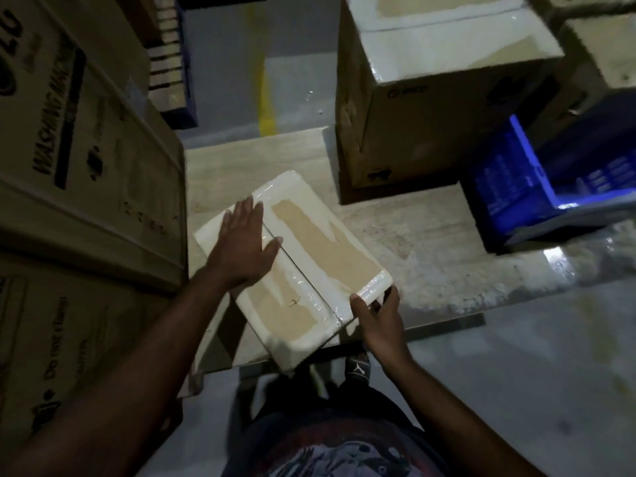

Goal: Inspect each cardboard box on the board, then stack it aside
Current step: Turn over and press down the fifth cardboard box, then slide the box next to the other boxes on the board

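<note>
One box point(320, 249) overhangs board point(413, 242) | left hand point(241, 246) atop | right hand point(378, 321) grips corner

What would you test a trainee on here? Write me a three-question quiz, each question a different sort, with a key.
1. True or false: the left hand lies flat, fingers straight, on top of the taped box.
2. Where does the right hand hold the taped box? A) at its near right corner, thumb on top; B) at its far left corner; C) nowhere, it hangs free.
3. Fill in: the crate to the right of the taped box is coloured ____.
Key: 1 true; 2 A; 3 blue.
</note>
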`<state>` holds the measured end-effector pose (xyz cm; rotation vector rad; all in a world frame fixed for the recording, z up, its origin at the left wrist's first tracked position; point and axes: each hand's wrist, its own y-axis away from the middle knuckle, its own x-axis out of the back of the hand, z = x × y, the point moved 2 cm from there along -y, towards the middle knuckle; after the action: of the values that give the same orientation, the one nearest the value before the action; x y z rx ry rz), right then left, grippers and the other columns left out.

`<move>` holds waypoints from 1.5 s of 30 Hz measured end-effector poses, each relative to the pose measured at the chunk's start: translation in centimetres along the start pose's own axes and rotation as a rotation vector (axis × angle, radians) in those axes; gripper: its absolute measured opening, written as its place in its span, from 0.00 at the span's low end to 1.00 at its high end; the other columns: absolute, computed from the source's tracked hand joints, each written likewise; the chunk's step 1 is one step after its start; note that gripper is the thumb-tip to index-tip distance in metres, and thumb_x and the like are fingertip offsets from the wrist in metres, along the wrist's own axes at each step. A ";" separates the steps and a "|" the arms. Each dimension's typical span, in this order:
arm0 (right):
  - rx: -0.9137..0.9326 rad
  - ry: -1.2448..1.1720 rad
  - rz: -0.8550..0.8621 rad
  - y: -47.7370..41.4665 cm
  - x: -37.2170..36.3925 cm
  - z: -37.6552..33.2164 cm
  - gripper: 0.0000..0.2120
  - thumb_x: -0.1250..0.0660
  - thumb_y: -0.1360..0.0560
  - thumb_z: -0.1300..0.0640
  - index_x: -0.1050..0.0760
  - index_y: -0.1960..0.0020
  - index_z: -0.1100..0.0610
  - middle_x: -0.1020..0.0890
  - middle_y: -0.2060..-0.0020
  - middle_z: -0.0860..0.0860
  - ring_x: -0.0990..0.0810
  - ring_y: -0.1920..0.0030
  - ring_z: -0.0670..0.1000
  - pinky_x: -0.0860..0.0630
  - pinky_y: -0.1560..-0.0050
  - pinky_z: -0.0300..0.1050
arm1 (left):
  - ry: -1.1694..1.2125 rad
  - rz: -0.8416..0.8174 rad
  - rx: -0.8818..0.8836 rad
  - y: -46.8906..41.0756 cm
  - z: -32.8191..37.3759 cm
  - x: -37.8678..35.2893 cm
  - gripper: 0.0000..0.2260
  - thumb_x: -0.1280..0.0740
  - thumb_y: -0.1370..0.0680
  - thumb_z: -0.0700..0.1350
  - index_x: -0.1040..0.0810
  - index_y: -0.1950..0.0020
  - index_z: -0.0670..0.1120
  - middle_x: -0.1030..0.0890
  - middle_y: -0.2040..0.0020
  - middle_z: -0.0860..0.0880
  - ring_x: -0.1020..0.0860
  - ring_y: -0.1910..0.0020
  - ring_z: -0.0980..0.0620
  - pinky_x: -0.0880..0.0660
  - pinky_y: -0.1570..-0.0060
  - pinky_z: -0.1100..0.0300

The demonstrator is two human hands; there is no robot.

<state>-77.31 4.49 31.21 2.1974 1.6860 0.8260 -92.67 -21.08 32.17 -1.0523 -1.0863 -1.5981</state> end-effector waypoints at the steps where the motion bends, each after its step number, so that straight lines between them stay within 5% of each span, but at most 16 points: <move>1: -0.017 0.000 -0.007 0.6 -0.5 0.1 0.36 0.29 0.22 0.53 0.44 0.21 0.56 0.21 0.42 0.45 0.20 0.48 0.43 0.26 0.49 0.35 | -0.001 -0.004 -0.005 -0.6 -0.3 0.3 0.38 0.47 0.20 0.64 0.54 0.18 0.44 0.55 0.18 0.42 0.57 0.19 0.45 0.59 0.23 0.45; 3: -0.038 0.026 -0.042 1.8 -1.7 0.6 0.37 0.29 0.23 0.49 0.44 0.21 0.53 0.20 0.41 0.43 0.19 0.48 0.40 0.24 0.48 0.34 | 0.023 -0.010 0.007 -1.5 -0.6 0.9 0.38 0.46 0.20 0.67 0.54 0.18 0.48 0.55 0.18 0.45 0.57 0.19 0.45 0.60 0.25 0.39; 7: -0.034 0.102 -0.090 3.4 -3.6 0.9 0.45 0.33 0.32 0.31 0.47 0.21 0.43 0.20 0.37 0.39 0.20 0.39 0.45 0.24 0.37 0.52 | 0.067 0.025 0.036 -2.2 -0.6 1.7 0.38 0.44 0.22 0.69 0.51 0.20 0.51 0.48 0.19 0.45 0.45 0.22 0.40 0.49 0.28 0.34; 12: -0.021 0.107 -0.012 3.2 -4.2 -0.6 0.32 0.31 0.25 0.41 0.38 0.25 0.46 0.17 0.46 0.41 0.17 0.46 0.47 0.21 0.43 0.49 | 0.067 0.043 0.044 -1.7 -1.4 2.2 0.39 0.42 0.23 0.69 0.48 0.20 0.50 0.41 0.22 0.43 0.38 0.27 0.37 0.42 0.32 0.36; 16: 0.021 0.153 0.051 1.8 -4.4 -2.4 0.23 0.33 0.21 0.51 0.32 0.28 0.48 0.17 0.47 0.45 0.17 0.46 0.51 0.21 0.47 0.48 | 0.193 -0.025 0.217 -1.3 -3.1 3.4 0.41 0.40 0.24 0.69 0.49 0.19 0.49 0.43 0.21 0.42 0.40 0.26 0.35 0.42 0.31 0.38; 22: 0.087 0.217 0.109 -1.0 -4.7 -7.2 0.24 0.36 0.20 0.57 0.39 0.27 0.56 0.21 0.41 0.52 0.22 0.46 0.52 0.28 0.48 0.44 | 0.425 0.033 0.455 0.0 -5.1 4.7 0.38 0.36 0.24 0.66 0.39 0.24 0.43 0.33 0.27 0.37 0.33 0.30 0.33 0.33 0.33 0.38; 28: 0.248 0.334 0.073 -5.3 -5.3 -13.5 0.22 0.37 0.20 0.57 0.36 0.27 0.55 0.23 0.42 0.49 0.23 0.44 0.51 0.25 0.42 0.50 | 0.558 0.082 0.542 0.0 -6.6 6.2 0.39 0.36 0.22 0.61 0.48 0.19 0.41 0.39 0.22 0.39 0.37 0.26 0.37 0.36 0.28 0.41; 34: 0.363 0.533 0.101 -12.6 -7.6 -19.4 0.23 0.37 0.26 0.57 0.31 0.32 0.57 0.23 0.39 0.57 0.22 0.39 0.58 0.22 0.39 0.55 | 0.761 0.116 0.579 -2.8 -9.6 7.1 0.46 0.42 0.38 0.67 0.33 0.25 0.43 0.26 0.30 0.42 0.25 0.34 0.41 0.28 0.34 0.44; 37: 0.417 0.553 0.099 -15.0 -8.3 -22.8 0.35 0.33 0.24 0.58 0.45 0.21 0.56 0.28 0.31 0.60 0.29 0.31 0.60 0.29 0.32 0.58 | 0.808 0.143 0.601 -4.7 -8.9 8.5 0.45 0.39 0.34 0.63 0.38 0.21 0.41 0.31 0.25 0.42 0.30 0.28 0.42 0.32 0.30 0.46; 41: 0.492 0.593 0.072 -18.8 -9.1 -25.8 0.33 0.36 0.29 0.49 0.38 0.27 0.59 0.26 0.34 0.59 0.26 0.34 0.62 0.26 0.37 0.61 | 0.837 0.163 0.609 -8.0 -8.4 8.8 0.36 0.35 0.24 0.52 0.43 0.20 0.42 0.39 0.21 0.43 0.38 0.23 0.44 0.38 0.26 0.50; 45: 0.543 0.684 0.002 -22.4 -9.9 -27.5 0.34 0.32 0.24 0.56 0.41 0.21 0.58 0.32 0.26 0.59 0.32 0.28 0.61 0.33 0.29 0.58 | 0.785 0.160 0.614 -11.5 -8.4 8.3 0.30 0.35 0.20 0.45 0.42 0.20 0.42 0.39 0.21 0.43 0.37 0.23 0.44 0.38 0.26 0.50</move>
<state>-112.70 -1.94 39.02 2.4001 2.4649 1.3662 -106.84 -28.51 35.86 -0.0664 -0.8177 -1.2353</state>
